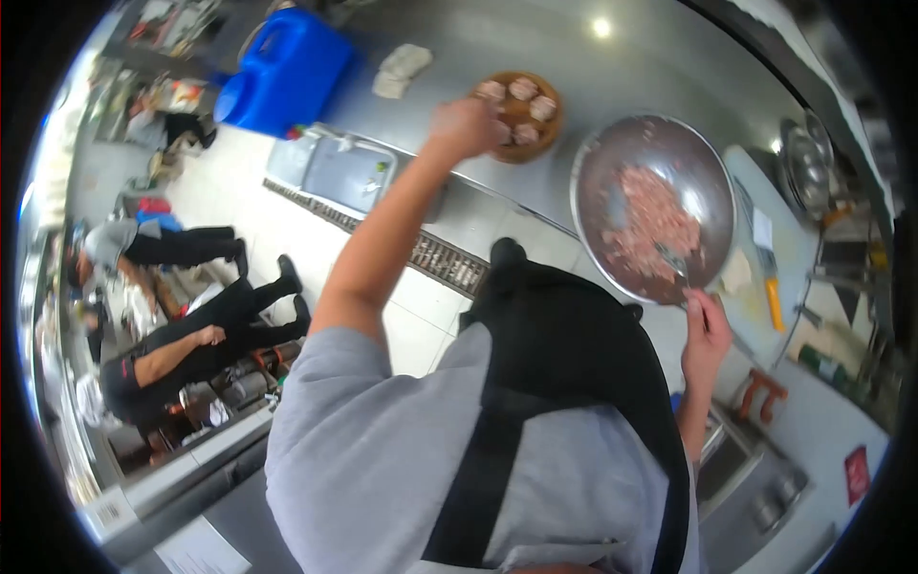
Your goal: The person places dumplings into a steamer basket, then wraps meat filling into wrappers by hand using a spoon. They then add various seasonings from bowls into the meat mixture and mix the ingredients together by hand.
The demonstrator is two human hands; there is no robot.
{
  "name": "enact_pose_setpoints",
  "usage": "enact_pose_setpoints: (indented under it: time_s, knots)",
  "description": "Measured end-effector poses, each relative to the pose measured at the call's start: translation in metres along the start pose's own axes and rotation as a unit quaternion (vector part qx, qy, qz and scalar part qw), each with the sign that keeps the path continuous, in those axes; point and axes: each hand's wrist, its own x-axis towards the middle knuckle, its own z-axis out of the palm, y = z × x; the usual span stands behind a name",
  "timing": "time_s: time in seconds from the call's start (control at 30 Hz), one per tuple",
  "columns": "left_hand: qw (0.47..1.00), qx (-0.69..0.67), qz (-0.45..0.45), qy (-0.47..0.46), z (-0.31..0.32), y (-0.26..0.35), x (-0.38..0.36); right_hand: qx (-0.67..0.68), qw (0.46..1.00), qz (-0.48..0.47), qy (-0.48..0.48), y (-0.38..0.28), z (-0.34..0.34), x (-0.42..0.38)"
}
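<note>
I had ground meat (650, 215) in the mixing bowl (693, 158) on the table (612, 72), the round basket (517, 114) then the jerrycan (296, 72) to its left, the cutting board (796, 253) right.

The jug (301, 72) is bright blue. The meat (655, 220) is pink. The knife handle (775, 304) is yellow. The apron (574, 335) is black. The shirt (373, 469) is gray.

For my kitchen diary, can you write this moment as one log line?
left hand: at round tray with pink lumps | right hand: holds spoon | spoon: in metal bowl with pink mince
</note>
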Motion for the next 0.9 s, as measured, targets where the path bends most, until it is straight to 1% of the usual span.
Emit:
enact_pose_setpoints:
  time_s: [0.03,0.07,0.1,0.13,0.2,0.27,0.3,0.33,0.37,0.4,0.43,0.47,0.5,0.53,0.6,0.67,0.73,0.83,0.87,0.9]
  knots:
    - [0.999,-0.031,-0.016,0.020,0.011,-0.013,0.008,-0.009,1.000,0.012,0.011,-0.001,0.000,0.000]
    - [0.998,-0.046,-0.043,0.002,0.006,-0.017,0.012,0.015,1.000,0.013,0.017,-0.003,0.002,0.001]
    - [0.996,-0.049,-0.070,0.028,-0.001,-0.015,0.011,0.042,0.999,0.011,0.021,-0.003,0.003,0.001]
    - [0.996,-0.049,-0.065,0.026,0.002,-0.019,0.016,0.040,0.999,0.014,0.026,-0.003,0.003,0.001]
    - [0.993,-0.061,-0.094,0.044,0.008,-0.026,0.025,0.053,0.998,0.018,0.014,-0.003,0.004,0.001]
    - [0.993,-0.053,-0.095,0.049,0.016,-0.015,0.029,0.040,0.999,0.014,0.009,-0.005,0.003,0.001]
    - [0.996,-0.046,-0.067,0.038,0.026,-0.012,0.033,0.030,1.000,0.007,0.001,-0.008,0.003,0.005]
    - [0.998,-0.033,-0.050,0.033,0.026,-0.013,0.036,-0.005,1.000,0.022,0.006,-0.014,0.002,0.007]
    - [0.998,-0.058,-0.033,-0.013,0.010,-0.003,0.030,-0.030,0.999,0.024,0.004,-0.014,0.005,0.007]
    - [0.998,-0.045,-0.013,0.034,0.032,-0.012,0.040,0.009,0.999,0.025,0.024,0.009,0.010,0.005]
    - [0.997,-0.022,-0.037,0.063,0.023,-0.005,0.033,0.002,1.000,0.013,0.004,0.003,0.010,0.010]
    - [0.997,0.026,-0.040,0.062,0.033,-0.008,0.043,0.014,1.000,0.014,-0.004,0.002,0.011,0.011]
    - [0.997,0.016,-0.055,0.055,0.034,-0.007,0.047,0.028,0.999,0.031,0.018,0.010,0.014,0.007]
    - [0.997,-0.003,-0.061,0.044,0.033,-0.003,0.049,0.029,0.999,0.017,0.012,0.012,0.017,0.009]
    - [0.996,-0.011,-0.066,0.052,0.031,-0.002,0.053,0.061,0.998,0.024,0.006,0.013,0.016,0.010]
    - [0.996,-0.016,-0.071,0.052,0.032,0.000,0.051,0.063,0.998,0.022,-0.003,0.010,0.015,0.011]
    - [0.996,0.016,-0.067,0.050,0.027,-0.001,0.047,0.072,0.997,0.023,-0.013,0.007,0.019,0.015]
    - [0.996,0.007,-0.071,0.046,0.015,0.002,0.039,0.069,0.997,0.018,-0.021,0.007,0.022,0.019]
    - [0.996,0.008,-0.074,0.049,0.010,0.005,0.036,0.068,0.997,0.016,-0.019,0.009,0.022,0.020]
    - [0.995,0.011,-0.058,0.077,0.004,0.008,0.031,0.068,0.997,0.015,-0.018,0.011,0.022,0.020]
